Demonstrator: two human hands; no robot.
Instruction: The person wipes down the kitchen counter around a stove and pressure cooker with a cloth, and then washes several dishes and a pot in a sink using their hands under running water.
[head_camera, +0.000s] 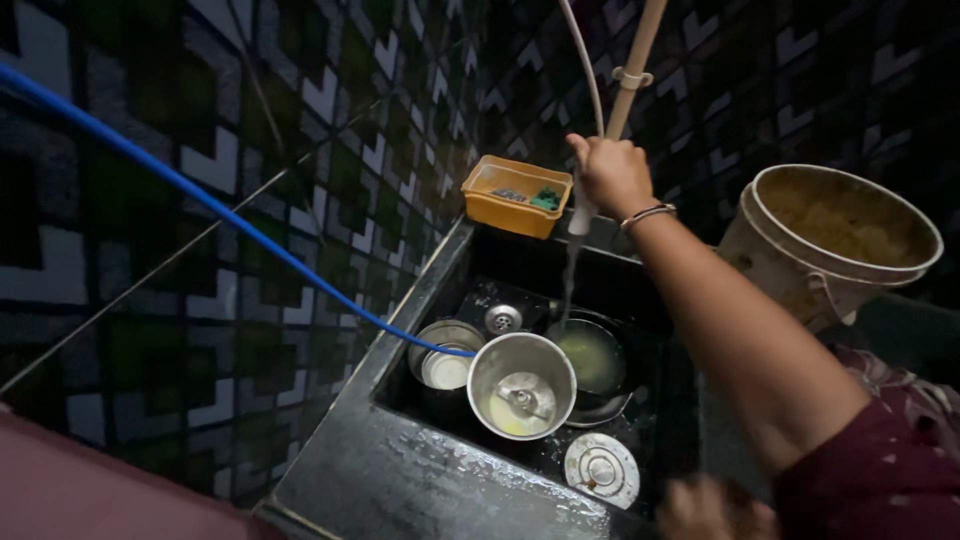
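The right hand (610, 172) is closed around the white tap (581, 215) at the far side of the dark sink (420, 300), and water falls into a pan (592, 358). A steel jar (521, 386) stands left of the pan. A blurred hand (710, 510), near right, cannot be read.

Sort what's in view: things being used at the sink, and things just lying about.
In use: right hand on the tap; pan under the water; steel blender jar.
Lying about: orange tray; beige bucket; blue hose; round lid.
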